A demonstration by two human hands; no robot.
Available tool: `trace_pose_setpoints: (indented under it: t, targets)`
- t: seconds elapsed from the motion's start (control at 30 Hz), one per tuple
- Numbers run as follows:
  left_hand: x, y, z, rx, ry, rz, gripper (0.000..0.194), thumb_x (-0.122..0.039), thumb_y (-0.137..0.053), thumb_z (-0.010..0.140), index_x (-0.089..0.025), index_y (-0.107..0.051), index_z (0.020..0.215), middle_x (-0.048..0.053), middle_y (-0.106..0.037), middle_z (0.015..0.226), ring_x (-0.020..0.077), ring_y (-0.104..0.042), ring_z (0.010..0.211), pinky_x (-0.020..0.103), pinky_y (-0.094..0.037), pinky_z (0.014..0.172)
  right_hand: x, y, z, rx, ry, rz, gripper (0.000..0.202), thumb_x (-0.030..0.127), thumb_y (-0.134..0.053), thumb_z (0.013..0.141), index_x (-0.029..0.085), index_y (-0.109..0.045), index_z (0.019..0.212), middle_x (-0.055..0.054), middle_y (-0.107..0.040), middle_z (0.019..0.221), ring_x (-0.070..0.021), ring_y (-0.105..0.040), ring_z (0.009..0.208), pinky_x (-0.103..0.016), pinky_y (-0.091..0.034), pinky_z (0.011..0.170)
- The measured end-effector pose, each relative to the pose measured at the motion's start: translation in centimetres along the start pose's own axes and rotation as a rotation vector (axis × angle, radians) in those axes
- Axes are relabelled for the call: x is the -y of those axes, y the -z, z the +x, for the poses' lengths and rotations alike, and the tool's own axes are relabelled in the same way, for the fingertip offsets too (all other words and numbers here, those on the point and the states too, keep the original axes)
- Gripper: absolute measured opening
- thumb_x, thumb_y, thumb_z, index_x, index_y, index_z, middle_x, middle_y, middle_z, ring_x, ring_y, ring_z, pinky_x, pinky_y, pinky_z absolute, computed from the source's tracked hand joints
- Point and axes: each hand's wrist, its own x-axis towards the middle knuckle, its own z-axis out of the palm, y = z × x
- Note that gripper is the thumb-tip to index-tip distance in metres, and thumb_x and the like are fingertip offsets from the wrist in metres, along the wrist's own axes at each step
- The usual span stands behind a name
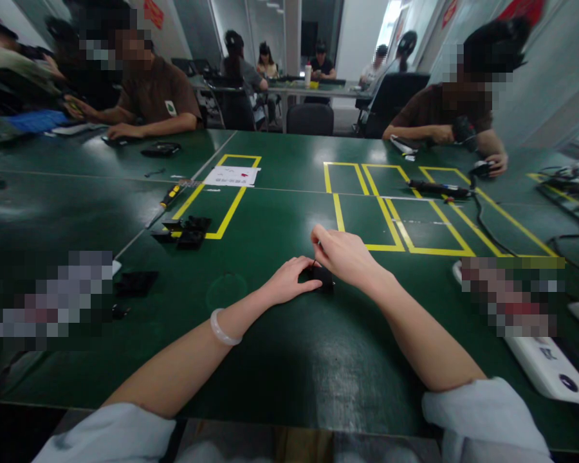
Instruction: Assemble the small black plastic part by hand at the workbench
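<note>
On the green table lies a small black block-like part (325, 280), partly covered by my hands; its exact kind does not show. My left hand (289, 280) grips it from the left, with the thumb along the near side and the fingers on the far side. Over its top, my right hand (343, 254) is closed in a pinch, knuckles up. A thin dark piece (314, 263) runs down from the right fingertips towards the block; whether it is a tool or a wire I cannot make out.
Black parts (189, 231) and a yellow-black screwdriver (170, 195) lie left, near yellow tape rectangles and a paper sheet (231, 176). A white device (545, 373) rests at right. Beyond it are a black cylindrical tool (439, 188) and cables (487, 225). Co-workers sit across the table.
</note>
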Motion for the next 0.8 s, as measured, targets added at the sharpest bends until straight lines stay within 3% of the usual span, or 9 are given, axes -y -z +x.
trace_pose_setpoints:
  t: [0.17, 0.53, 0.8]
  targets:
    - [-0.16, 0.09, -0.03, -0.002, 0.006, -0.004, 0.039, -0.045, -0.069, 0.091, -0.020, -0.063, 0.119, 0.009, -0.068, 0.122, 0.0291, -0.062, 0.113, 0.045, -0.047, 0.102, -0.16, -0.06, 0.10, 0.035, -0.013, -0.042, 0.026, 0.035, -0.040, 0.105, 0.019, -0.060, 0.111, -0.007, -0.076, 0.091, -0.0207, -0.068, 0.078, -0.030, -0.028, 0.061]
    - [0.02, 0.04, 0.03, 0.006, 0.002, -0.006, 0.043, -0.046, -0.068, 0.091, -0.020, -0.062, 0.125, 0.010, -0.067, 0.127, 0.0305, -0.061, 0.117, 0.046, -0.046, 0.104, 0.06, -0.06, -0.15, -0.020, 0.026, 0.015, 0.022, 0.020, -0.042, 0.099, 0.016, -0.059, 0.112, -0.007, -0.074, 0.094, -0.0188, -0.066, 0.083, -0.029, -0.034, 0.067]
    - [-0.24, 0.10, 0.02, 0.004, 0.003, -0.024, 0.045, -0.044, -0.069, 0.091, -0.019, -0.061, 0.127, 0.010, -0.067, 0.128, 0.0300, -0.061, 0.117, 0.046, -0.047, 0.104, 0.12, -0.14, -0.18, 0.009, 0.012, -0.118, 0.028, 0.038, -0.043, 0.104, 0.019, -0.063, 0.104, -0.008, -0.076, 0.079, -0.0216, -0.068, 0.072, -0.031, -0.032, 0.068]
